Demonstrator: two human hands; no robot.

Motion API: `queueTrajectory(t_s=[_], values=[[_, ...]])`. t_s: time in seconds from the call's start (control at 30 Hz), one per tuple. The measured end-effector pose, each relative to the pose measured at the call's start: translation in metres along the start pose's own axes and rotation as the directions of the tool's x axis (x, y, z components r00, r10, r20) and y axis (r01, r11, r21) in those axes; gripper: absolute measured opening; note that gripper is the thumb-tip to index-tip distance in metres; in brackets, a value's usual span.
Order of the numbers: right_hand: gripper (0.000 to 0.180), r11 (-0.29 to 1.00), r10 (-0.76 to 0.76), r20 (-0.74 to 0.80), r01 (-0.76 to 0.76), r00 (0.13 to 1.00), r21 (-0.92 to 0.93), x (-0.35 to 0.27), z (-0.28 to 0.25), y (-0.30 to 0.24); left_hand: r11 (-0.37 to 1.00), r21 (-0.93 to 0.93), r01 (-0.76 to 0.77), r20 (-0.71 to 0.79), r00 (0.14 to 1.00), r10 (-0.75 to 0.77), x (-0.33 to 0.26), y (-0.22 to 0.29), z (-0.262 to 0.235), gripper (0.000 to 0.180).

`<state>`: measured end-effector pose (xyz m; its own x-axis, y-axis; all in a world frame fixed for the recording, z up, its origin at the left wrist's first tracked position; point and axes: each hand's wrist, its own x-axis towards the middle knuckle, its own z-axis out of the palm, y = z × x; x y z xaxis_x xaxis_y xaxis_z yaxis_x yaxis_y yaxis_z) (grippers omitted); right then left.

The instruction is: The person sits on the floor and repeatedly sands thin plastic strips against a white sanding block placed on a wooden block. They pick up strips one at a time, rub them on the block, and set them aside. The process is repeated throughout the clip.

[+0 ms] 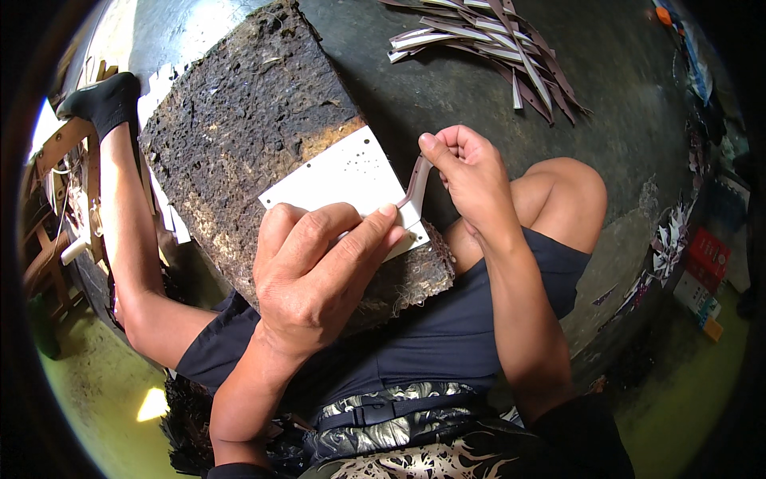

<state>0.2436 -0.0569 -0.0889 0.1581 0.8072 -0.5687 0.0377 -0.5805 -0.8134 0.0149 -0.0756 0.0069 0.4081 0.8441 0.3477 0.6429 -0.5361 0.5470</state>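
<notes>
A narrow strip, brown on one face and pale on the other, bends up from the right edge of a white plate. The plate is pierced or marked with small dark dots and lies on a rough, dark block. My left hand is closed over the plate's near side, its fingertips pressing the strip's lower end there. What lies beneath those fingers is hidden. Off the plate's right edge, my right hand pinches the strip's upper end between thumb and curled fingers.
A loose pile of similar brown and white strips lies on the dark floor beyond the block. My bent legs flank the block. At far right are a red packet and a heap of scraps; wooden framing stands at far left.
</notes>
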Motion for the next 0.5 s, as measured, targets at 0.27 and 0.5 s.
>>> queueTrajectory(t_s=[0.27, 0.5], values=[[0.029, 0.943, -0.125, -0.157, 0.068, 0.980, -0.325, 0.012, 0.003, 0.007, 1.000, -0.009, -0.002, -0.003, 1.000, 0.002, 0.000, -0.001, 0.000, 0.038], [0.033, 0.816, -0.286, -0.221, 0.116, 0.932, -0.567, 0.024, 0.006, 0.014, 1.000, -0.010, -0.009, 0.000, 1.000, 0.009, 0.000, -0.001, 0.000, 0.036]])
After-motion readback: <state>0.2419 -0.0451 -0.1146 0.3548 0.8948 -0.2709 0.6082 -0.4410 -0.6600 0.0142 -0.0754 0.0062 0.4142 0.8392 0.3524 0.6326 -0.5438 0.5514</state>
